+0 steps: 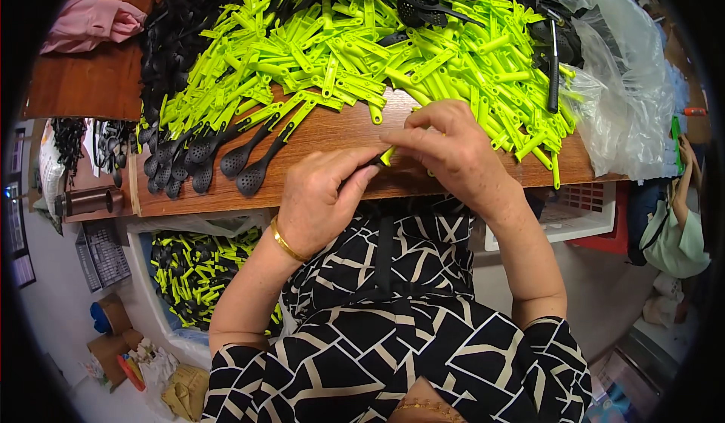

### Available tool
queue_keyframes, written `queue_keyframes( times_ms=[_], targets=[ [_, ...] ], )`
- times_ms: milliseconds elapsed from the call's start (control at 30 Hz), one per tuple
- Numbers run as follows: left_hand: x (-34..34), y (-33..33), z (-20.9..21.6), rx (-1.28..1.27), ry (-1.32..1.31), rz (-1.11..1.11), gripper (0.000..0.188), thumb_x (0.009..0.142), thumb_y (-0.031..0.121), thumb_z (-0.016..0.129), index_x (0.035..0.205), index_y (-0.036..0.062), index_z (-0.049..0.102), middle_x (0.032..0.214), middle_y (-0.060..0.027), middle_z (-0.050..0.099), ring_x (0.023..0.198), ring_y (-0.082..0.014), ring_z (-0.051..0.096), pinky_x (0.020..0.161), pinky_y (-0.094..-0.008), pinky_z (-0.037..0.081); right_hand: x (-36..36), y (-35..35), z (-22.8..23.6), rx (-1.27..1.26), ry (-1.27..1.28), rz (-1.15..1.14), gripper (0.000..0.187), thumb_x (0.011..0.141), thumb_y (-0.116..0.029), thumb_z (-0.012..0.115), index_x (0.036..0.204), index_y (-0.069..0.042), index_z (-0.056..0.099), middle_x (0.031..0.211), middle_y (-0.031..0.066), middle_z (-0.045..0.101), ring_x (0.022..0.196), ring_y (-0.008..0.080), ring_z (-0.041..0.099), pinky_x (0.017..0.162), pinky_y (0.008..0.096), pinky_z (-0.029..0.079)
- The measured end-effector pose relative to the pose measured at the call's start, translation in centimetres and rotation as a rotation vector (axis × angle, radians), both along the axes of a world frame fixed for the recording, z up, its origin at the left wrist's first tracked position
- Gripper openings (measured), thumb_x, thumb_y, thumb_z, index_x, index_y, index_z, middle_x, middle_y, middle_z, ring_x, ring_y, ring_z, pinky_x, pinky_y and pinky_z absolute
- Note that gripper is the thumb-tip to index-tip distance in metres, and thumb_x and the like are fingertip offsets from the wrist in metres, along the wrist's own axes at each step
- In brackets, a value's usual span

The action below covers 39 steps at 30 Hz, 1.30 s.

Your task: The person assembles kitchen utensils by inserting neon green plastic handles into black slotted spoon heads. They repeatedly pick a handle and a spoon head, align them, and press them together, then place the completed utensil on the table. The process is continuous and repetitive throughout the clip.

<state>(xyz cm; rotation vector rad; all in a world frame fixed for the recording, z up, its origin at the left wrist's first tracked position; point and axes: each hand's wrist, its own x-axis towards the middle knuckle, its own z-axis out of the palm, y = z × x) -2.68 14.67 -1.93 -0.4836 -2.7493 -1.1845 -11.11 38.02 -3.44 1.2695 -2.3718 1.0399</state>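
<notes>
My left hand (326,189), with a gold bangle at the wrist, pinches the dark end of a small black and lime-green utensil piece (387,156) above the table's near edge. My right hand (453,147) is closed at its green end; its fingers hide most of that part. Ahead of both hands lies a big heap of lime-green handles (317,53). Left of my left hand, several black slotted spoons (251,177) with green handles lie fanned side by side, heads toward me.
Black spoon heads (170,53) are piled far left, and more (423,4) lie behind the heap. A black-gripped tool (553,75) and clear plastic sheeting (623,83) are at right. Below the table are a bin of green and black pieces (200,272) and a white crate (581,215).
</notes>
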Motion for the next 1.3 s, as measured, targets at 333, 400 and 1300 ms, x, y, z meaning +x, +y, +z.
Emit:
queue_keyframes(
  times_ms=[333,400,1300],
  targets=[
    [7.3,-0.5,-6.1,1.011,-0.996,0.113,0.031,0.115,0.021,0.059,0.135,-0.0006,0.066,0.094,0.0001,0.067,0.081,-0.0075,0.060,0.079,-0.0232,0.052,2.3,-0.1,-3.4,0.112,0.116,0.230,0.021,0.088,-0.020,0.075,0.107,-0.023,0.080,0.105,-0.0053,0.073,0.100,0.0157,0.070,0.113,0.0506,0.043],
    [7.2,0.2,-5.3,1.157,-1.006,0.137,0.033,0.115,0.025,0.057,0.134,0.0000,0.068,0.087,0.0036,0.060,0.074,-0.0061,0.053,0.071,-0.0210,0.045,2.0,0.2,-3.3,0.040,-0.035,0.227,0.020,0.086,-0.019,0.079,0.105,-0.023,0.080,0.104,-0.0055,0.073,0.099,0.0164,0.069,0.111,0.0493,0.044],
    [6.3,-0.8,-4.2,1.084,-1.020,0.022,0.034,0.115,0.025,0.057,0.128,-0.0047,0.069,0.084,0.0029,0.056,0.068,-0.0054,0.047,0.064,-0.0207,0.039,1.6,0.3,-1.0,0.000,-0.085,0.323,0.015,0.084,-0.018,0.083,0.098,-0.019,0.080,0.097,-0.0051,0.072,0.088,0.0180,0.067,0.101,0.0429,0.048]
  ],
)
